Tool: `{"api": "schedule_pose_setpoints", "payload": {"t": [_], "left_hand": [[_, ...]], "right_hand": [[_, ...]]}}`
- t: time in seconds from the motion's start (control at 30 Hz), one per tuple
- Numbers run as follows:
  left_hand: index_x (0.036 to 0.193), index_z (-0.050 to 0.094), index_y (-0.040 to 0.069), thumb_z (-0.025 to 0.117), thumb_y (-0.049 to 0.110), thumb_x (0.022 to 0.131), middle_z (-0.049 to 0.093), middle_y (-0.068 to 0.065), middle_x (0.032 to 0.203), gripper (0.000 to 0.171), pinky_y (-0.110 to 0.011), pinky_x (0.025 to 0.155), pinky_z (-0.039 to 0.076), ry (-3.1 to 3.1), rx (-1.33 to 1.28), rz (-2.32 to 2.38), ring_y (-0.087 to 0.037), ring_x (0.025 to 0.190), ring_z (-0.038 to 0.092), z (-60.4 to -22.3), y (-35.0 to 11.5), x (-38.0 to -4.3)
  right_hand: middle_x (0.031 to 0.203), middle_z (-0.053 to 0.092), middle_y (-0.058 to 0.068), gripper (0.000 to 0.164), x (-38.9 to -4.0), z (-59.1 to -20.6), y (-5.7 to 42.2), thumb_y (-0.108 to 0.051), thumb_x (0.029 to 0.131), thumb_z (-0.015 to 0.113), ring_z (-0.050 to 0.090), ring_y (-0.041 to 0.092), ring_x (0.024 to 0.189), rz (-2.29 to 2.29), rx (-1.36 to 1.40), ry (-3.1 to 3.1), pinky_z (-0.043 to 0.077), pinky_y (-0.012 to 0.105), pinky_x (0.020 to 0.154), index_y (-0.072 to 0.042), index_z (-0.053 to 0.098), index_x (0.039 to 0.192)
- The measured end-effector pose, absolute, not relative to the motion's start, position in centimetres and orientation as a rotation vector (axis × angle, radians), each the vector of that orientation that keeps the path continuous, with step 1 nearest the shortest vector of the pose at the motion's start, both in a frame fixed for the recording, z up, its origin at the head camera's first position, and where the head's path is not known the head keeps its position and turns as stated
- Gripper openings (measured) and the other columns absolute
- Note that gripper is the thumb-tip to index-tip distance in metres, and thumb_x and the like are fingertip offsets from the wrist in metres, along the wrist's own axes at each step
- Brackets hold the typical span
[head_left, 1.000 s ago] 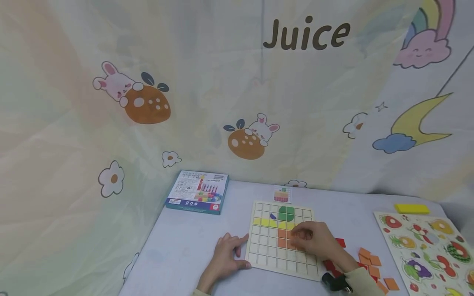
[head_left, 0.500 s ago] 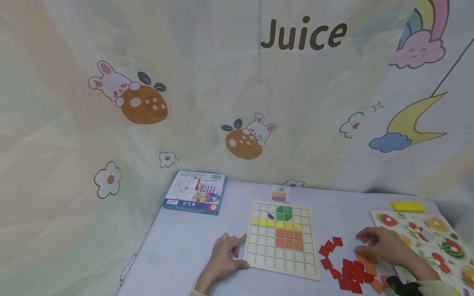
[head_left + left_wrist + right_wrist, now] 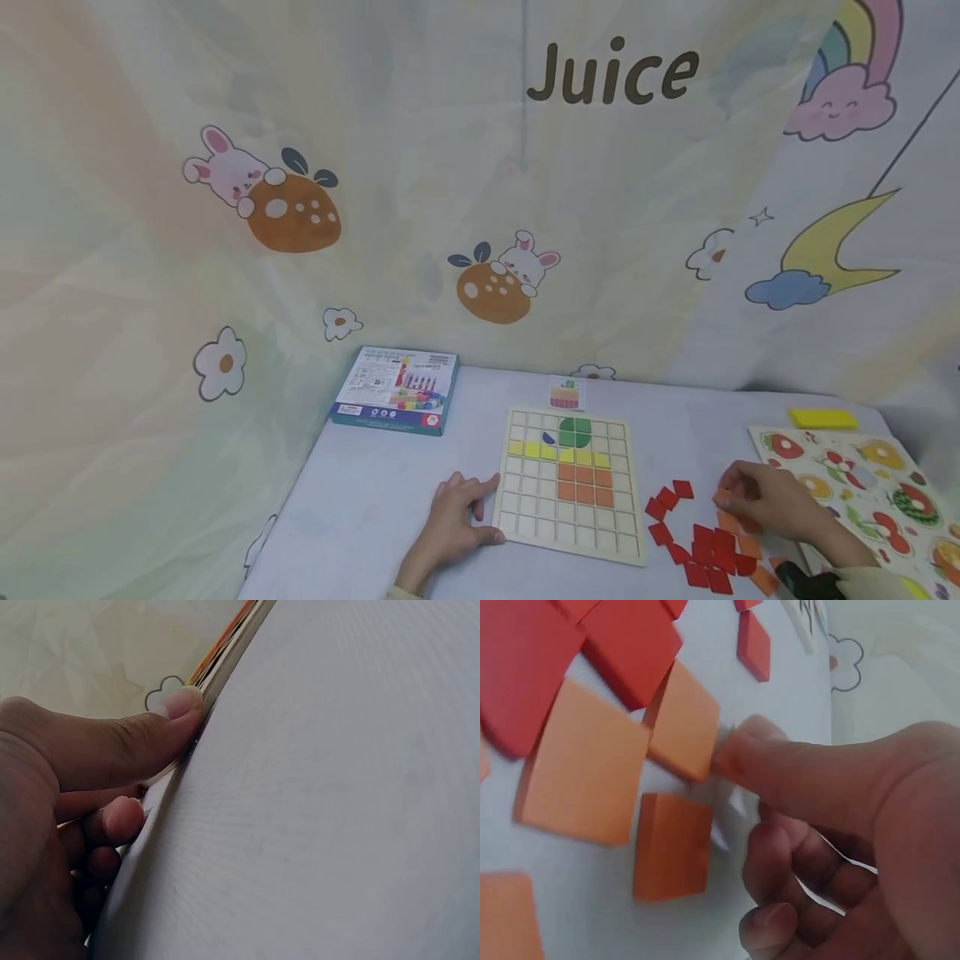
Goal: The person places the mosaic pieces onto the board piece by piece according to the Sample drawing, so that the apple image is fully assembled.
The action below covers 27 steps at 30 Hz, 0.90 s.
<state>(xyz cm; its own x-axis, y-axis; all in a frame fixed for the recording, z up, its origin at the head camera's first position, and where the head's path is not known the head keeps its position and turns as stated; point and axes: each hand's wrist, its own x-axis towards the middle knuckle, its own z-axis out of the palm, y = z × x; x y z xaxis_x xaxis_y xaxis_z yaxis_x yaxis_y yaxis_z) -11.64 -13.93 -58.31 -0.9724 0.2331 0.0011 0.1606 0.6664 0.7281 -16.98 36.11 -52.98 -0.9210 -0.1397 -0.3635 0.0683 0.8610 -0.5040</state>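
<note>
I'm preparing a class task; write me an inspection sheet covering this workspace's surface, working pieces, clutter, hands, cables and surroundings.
Surface: white cloth-covered table.
Job's things: square pale gridded board bearing flat coloured pieces; loose flat red tiles and orange tiles beside it; small printed picture card beyond.
Clutter: white-and-teal rectangular box, yellow rectangular block, white fruit-picture board.
Hands: left hand touches the gridded board's edge; right hand pinches an orange tile.
Cables: nothing seen.
Surroundings: cream cartoon-printed fabric backdrop.

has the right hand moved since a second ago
Yes, to the right: in the head view the right hand was over the grid board; now it is past the board's right edge, by the loose orange tiles.
</note>
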Motion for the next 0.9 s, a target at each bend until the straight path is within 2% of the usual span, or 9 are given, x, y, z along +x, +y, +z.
{"api": "schedule_pose_setpoints", "payload": {"t": [0.17, 0.27, 0.53, 0.77, 0.9], "left_hand": [[0.145, 0.066, 0.022, 0.099, 0.036, 0.065, 0.051, 0.014, 0.074, 0.088, -0.028, 0.078, 0.029, 2.769, 0.307, 1.196, -0.004, 0.079, 0.037, -58.3, -13.8, -11.6], [0.145, 0.066, 0.022, 0.099, 0.036, 0.065, 0.051, 0.014, 0.074, 0.088, -0.028, 0.078, 0.028, 2.777, 0.304, 1.185, -0.004, 0.079, 0.037, -58.3, -13.8, -11.6], [0.145, 0.067, 0.021, 0.099, 0.035, 0.066, 0.051, 0.013, 0.073, 0.086, -0.028, 0.079, 0.028, 2.793, 0.311, 1.177, -0.004, 0.079, 0.036, -58.1, -13.9, -11.6], [0.144, 0.067, 0.021, 0.099, 0.035, 0.065, 0.052, 0.013, 0.073, 0.087, -0.028, 0.079, 0.028, 2.784, 0.308, 1.191, -0.004, 0.079, 0.036, -58.2, -13.9, -11.6], [0.144, 0.067, 0.022, 0.1, 0.035, 0.065, 0.051, 0.014, 0.073, 0.087, -0.028, 0.079, 0.028, 2.789, 0.305, 1.185, -0.004, 0.079, 0.036, -58.3, -13.9, -11.7]], "right_hand": [[0.084, 0.065, 0.0, 0.04, -17.0, -52.7, 35.3, -0.036, 0.095, 0.08, 0.059, 0.016, 0.072, -0.877, -0.052, 2.642, 0.051, 0.027, 0.062, -0.008, 0.064, 0.119], [0.085, 0.068, 0.002, 0.038, -17.2, -52.5, 34.3, -0.031, 0.096, 0.078, 0.06, 0.017, 0.07, -0.962, -0.082, 2.705, 0.051, 0.027, 0.06, -0.006, 0.063, 0.12], [0.095, 0.075, 0.003, 0.043, -18.1, -52.7, 29.5, -0.03, 0.09, 0.086, 0.064, 0.016, 0.08, -1.075, -0.061, 2.755, 0.052, 0.024, 0.065, -0.005, 0.071, 0.122], [0.098, 0.075, 0.003, 0.037, -18.3, -53.2, 24.6, -0.017, 0.088, 0.086, 0.066, 0.013, 0.08, -1.191, -0.213, 2.717, 0.054, 0.024, 0.067, -0.006, 0.073, 0.121], [0.097, 0.074, 0.001, 0.034, -18.6, -53.7, 22.1, -0.019, 0.088, 0.086, 0.065, 0.012, 0.081, -1.233, -0.256, 2.714, 0.053, 0.023, 0.07, -0.009, 0.074, 0.118]]}}
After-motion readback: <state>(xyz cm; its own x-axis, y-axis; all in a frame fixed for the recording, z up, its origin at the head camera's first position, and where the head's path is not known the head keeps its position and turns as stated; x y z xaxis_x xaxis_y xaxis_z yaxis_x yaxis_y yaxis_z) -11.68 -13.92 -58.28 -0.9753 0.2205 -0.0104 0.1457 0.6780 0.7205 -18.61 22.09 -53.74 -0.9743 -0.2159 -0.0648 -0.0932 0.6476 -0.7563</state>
